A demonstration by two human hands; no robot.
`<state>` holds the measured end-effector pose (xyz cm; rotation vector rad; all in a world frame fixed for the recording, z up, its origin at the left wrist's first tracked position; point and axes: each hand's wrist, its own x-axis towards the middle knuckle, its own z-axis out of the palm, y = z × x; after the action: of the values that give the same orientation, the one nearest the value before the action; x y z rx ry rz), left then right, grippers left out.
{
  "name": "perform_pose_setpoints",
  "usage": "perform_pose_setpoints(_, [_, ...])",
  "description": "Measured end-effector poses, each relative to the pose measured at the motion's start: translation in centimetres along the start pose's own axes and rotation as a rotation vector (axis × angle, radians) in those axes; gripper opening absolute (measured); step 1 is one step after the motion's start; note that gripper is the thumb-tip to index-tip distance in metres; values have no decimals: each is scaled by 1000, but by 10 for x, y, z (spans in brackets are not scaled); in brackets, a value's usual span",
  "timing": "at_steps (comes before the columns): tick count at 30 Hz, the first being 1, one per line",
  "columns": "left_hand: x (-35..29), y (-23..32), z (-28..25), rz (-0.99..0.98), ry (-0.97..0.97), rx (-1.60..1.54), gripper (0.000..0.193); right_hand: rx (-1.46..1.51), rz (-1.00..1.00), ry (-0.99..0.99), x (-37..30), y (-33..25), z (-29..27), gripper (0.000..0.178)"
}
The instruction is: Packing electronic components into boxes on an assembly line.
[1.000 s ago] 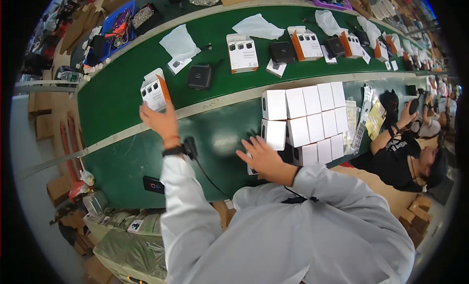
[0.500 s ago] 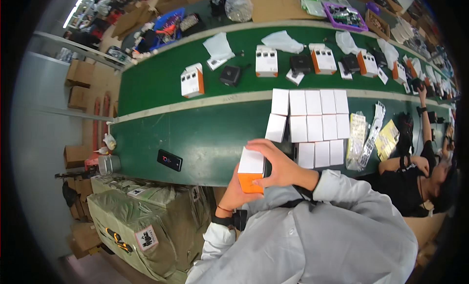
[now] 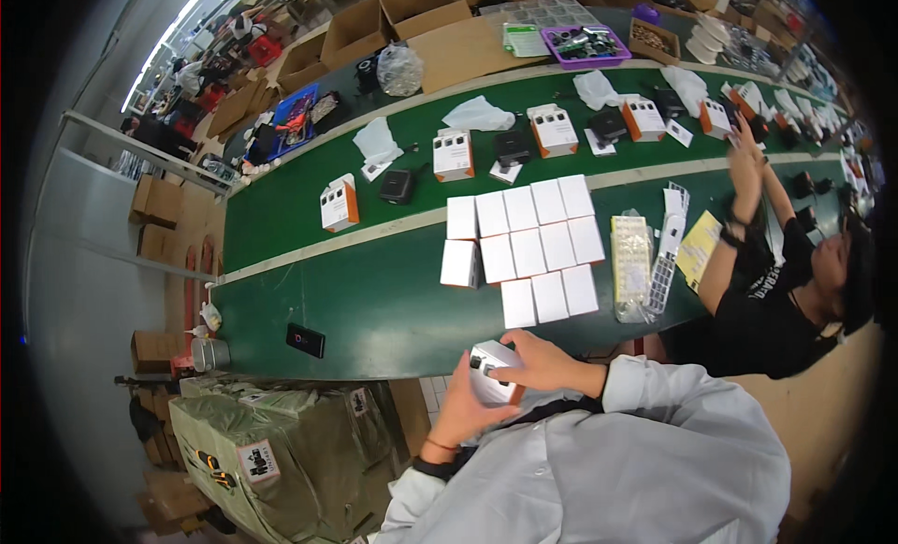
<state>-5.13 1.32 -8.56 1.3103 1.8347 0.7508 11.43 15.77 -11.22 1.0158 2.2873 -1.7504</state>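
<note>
Green surface carries a white box grid at 12 o'clock from the hands. Small white-orange box off the surface — left hand cups it from 7, right hand grips from 3, equally close.

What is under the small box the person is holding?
The small white and orange box is held in both hands, the left hand below it and the right hand beside it. The box's underside is covered by the left palm.
</note>
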Motion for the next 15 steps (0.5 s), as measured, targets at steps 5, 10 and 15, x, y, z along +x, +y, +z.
perform_pose_setpoints(5, [17,-24,25,-140,-28,-578,98,-64,-103,23,-41,-18,-17,76])
perform_pose_setpoints(10, [13,3,8,-36,-380,-736,94,-254,-747,26,-58,-23,-48,70])
perform_pose_setpoints(15, [9,-21,31,-35,-614,-904,88,-310,-910,-75,-59,-26,-53,63])
